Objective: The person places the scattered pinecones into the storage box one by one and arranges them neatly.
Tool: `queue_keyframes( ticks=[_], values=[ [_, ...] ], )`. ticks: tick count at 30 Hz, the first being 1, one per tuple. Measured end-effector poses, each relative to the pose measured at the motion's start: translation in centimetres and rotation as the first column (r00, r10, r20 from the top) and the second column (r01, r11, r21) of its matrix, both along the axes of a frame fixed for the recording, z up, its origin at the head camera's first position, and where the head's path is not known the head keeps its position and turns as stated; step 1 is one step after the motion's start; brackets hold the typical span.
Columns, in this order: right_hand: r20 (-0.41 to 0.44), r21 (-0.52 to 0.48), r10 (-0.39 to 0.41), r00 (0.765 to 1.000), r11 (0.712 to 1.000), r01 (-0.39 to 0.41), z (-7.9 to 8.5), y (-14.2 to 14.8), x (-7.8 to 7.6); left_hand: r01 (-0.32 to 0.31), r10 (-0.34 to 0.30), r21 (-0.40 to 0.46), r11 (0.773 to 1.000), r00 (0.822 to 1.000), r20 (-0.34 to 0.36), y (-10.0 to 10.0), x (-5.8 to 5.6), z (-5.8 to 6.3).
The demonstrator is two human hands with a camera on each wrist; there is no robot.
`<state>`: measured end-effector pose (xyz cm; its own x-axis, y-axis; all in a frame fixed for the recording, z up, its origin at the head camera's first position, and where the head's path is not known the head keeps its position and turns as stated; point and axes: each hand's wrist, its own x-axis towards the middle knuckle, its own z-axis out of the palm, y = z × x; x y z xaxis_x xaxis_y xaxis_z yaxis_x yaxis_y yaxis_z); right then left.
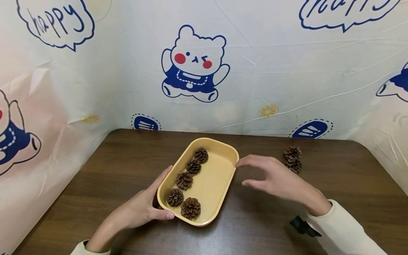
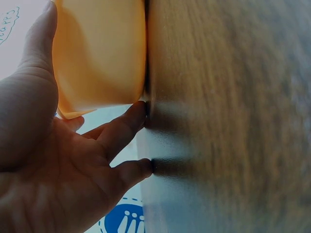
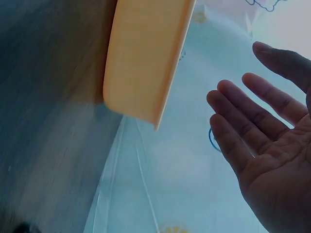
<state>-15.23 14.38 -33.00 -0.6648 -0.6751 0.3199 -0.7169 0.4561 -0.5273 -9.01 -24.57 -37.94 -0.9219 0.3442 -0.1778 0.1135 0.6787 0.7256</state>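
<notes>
Pale fabric backdrop (image 1: 124,78) printed with bears rises behind and beside a dark wooden table (image 1: 86,187). On the table's middle sits a yellow tray (image 1: 213,180), turned at a slant to the person. At its near-left corner, the left hand (image 1: 143,207) grips it, thumb at the near rim and fingers round the outer side. Across the tray, the right hand (image 1: 275,175) hovers near the far-right rim, empty, fingers loosely extended and thumb well apart; the right wrist view shows a gap to the wall.

Smallest are the pine cones: five (image 1: 191,208) inside, strung along the left wall and near end, and two (image 1: 292,159) touching each other on the table beyond the right hand. The step seems to be steadying the tray; holding it level from opposite sides should keep the round cones from rolling.
</notes>
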Motion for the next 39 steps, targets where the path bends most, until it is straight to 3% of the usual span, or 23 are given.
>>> queue_keyframes(
  ticks=[12,26,39],
  values=[
    [0.001,0.074,-0.16,0.987,0.984,0.16,0.1,3.9,0.4,0.009,-0.009,0.009,1.0,1.0,-0.014,0.0,0.1,0.1],
    [-0.076,0.076,-0.257,0.964,0.962,0.262,-1.1,8.0,0.1,0.009,-0.009,-0.002,1.0,1.0,-0.026,0.0,0.1,0.1],
    [-0.021,0.123,-0.351,0.936,0.929,0.35,-2.3,10.6,-0.2,0.007,-0.007,-0.002,1.0,1.0,-0.02,-0.1,0.1,-0.1]
  ],
)
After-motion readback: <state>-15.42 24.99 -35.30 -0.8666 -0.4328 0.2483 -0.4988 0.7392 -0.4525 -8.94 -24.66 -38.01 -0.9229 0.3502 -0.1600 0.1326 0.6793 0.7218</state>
